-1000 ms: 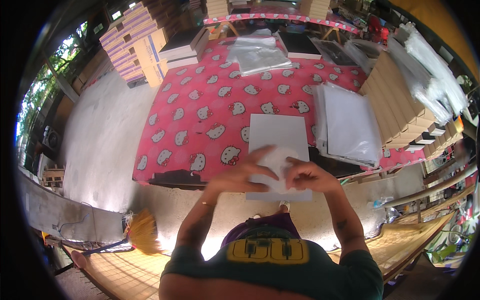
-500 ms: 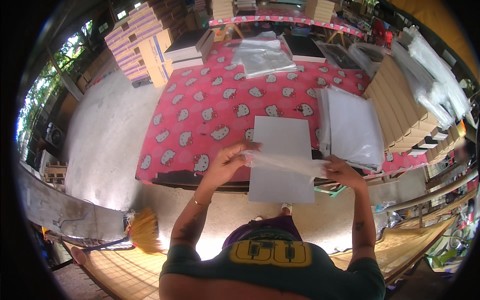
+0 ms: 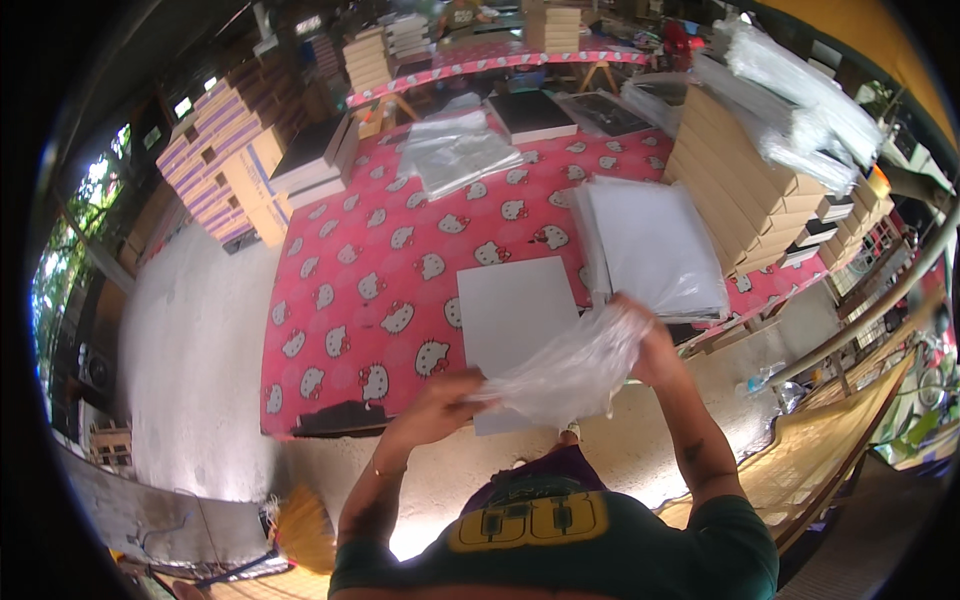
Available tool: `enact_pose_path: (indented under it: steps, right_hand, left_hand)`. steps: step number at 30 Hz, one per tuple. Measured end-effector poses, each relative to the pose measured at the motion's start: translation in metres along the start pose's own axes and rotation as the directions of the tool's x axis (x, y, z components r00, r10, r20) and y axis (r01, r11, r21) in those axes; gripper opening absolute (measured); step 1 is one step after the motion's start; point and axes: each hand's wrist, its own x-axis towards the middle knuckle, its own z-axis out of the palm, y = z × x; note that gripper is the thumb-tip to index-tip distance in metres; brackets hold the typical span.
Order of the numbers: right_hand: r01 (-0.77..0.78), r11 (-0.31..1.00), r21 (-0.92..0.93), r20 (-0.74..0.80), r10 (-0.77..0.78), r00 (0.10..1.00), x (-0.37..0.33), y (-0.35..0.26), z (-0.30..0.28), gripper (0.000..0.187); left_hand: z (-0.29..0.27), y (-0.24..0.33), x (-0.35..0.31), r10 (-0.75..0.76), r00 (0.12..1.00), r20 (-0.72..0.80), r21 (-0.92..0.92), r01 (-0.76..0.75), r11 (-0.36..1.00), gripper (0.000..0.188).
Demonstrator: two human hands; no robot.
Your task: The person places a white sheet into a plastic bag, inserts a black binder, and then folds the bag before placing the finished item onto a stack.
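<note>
left hand (image 3: 440, 405): closed on the near-left end of a clear plastic bag (image 3: 565, 365), at about 7 o'clock from the white sheet.
right hand (image 3: 650, 345): closed on the bag's far-right end, raised higher than the left, at about 4 o'clock from the sheet's middle.
clear plastic bag: crumpled, stretched slantwise between both hands, held up off the counter; it covers the sheet's near-right corner in this view.
white sheet (image 3: 515, 310): flat on the pink patterned cloth (image 3: 380, 270), near edge hanging toward the person; can't tell if it's board or paper.
counter: covered by the cloth; bare part not visible.
stack of bagged sheets (image 3: 655, 245): at 3 o'clock from the white sheet, just beside it, right hand near its near corner.
loose plastic bags (image 3: 455, 150): pile at 12 o'clock, far side of the cloth.
dark flat boxes (image 3: 530, 115): at 12–1 o'clock beyond the pile.
brown box stack (image 3: 745, 185): at 2–3 o'clock, right edge of the cloth, more bagged stuff on top.
striped carton stacks (image 3: 225, 160): at 10 o'clock, off the left of the cloth.
broom (image 3: 300, 520): on the floor at 7 o'clock, by the person's left elbow.
</note>
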Motion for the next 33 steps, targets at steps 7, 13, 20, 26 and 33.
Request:
enact_pose_path:
  steps: [7, 13, 20, 26, 33]
  right_hand:
    - [-0.146, 0.986, -0.084, -0.086, 0.139, 0.987, -0.007, 0.020, -0.008, 0.029]
    - [-0.398, 0.917, 0.031, 0.547, 0.318, 0.774, 0.003, 0.004, -0.018, 0.039]
    - [-0.198, 0.961, -0.194, 0.127, 0.225, 0.966, -0.012, 0.023, -0.002, 0.035]
    - [-0.353, 0.739, -0.574, 0.093, 0.486, 0.869, -0.032, 0.051, -0.045, 0.046]
    - [-0.402, 0.748, 0.528, 0.418, 0.184, 0.890, -0.034, 0.061, -0.068, 0.042]
  left_hand:
    - [0.002, 0.009, 0.012, -0.586, 0.785, -0.198, -0.953, -0.014, 0.304, 0.020]
    - [0.026, -0.036, -0.026, -0.323, 0.939, 0.122, -0.616, 0.327, 0.717, 0.030]
    - [0.017, -0.039, -0.026, -0.547, 0.817, 0.182, -0.879, 0.385, 0.283, 0.034]
    - [0.024, -0.018, -0.004, -0.526, 0.788, -0.320, -0.863, -0.013, 0.505, 0.032]
    - [0.059, -0.070, -0.056, -0.511, 0.821, 0.255, -0.804, 0.473, 0.360, 0.034]
